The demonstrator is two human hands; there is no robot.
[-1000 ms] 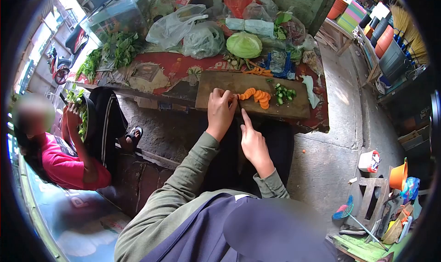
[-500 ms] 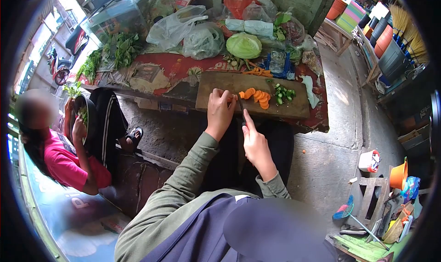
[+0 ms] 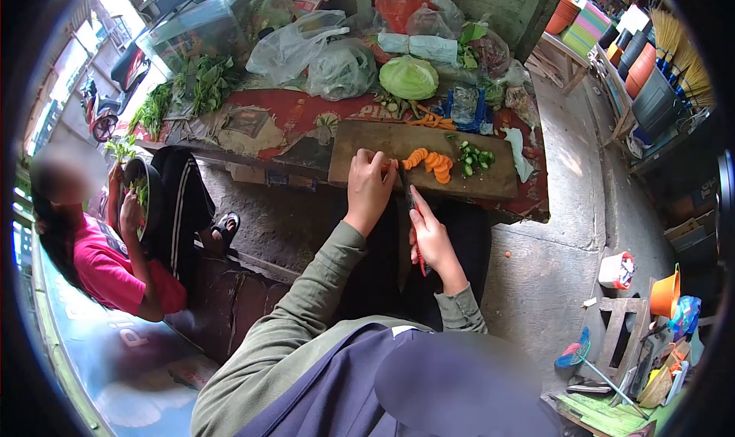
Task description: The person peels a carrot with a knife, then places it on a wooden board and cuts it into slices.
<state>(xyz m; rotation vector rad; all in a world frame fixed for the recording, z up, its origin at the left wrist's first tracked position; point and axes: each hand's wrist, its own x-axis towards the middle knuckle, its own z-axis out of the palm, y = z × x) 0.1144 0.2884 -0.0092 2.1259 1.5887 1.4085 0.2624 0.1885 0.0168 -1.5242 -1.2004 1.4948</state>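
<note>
My left hand [image 3: 370, 190] is at the left end of a wooden cutting board [image 3: 367, 140], its fingers closed around a carrot stub [image 3: 394, 163] that is mostly hidden. My right hand [image 3: 433, 245] grips a knife [image 3: 420, 261] by its red handle, with the dark blade pointing away from me, right beside the left fingertips and the carrot. Round orange carrot slices [image 3: 438, 165] lie in an overlapping row to the right of the blade. Farther right on the board is a small pile of chopped green vegetable pieces [image 3: 478, 158].
Behind the board sit carrot peelings [image 3: 431, 120], a cabbage [image 3: 409, 78] and plastic bags [image 3: 341, 69]. Leafy greens [image 3: 210, 85] lie at the table's left. A seated person in a pink shirt [image 3: 115, 268] holds a dark bowl [image 3: 153, 199] at left. An orange bucket [image 3: 664, 293] stands at lower right.
My right hand has shifted slightly and turned, showing more of the knife's red handle. The left hand stays on the carrot. The whole view has moved a little.
</note>
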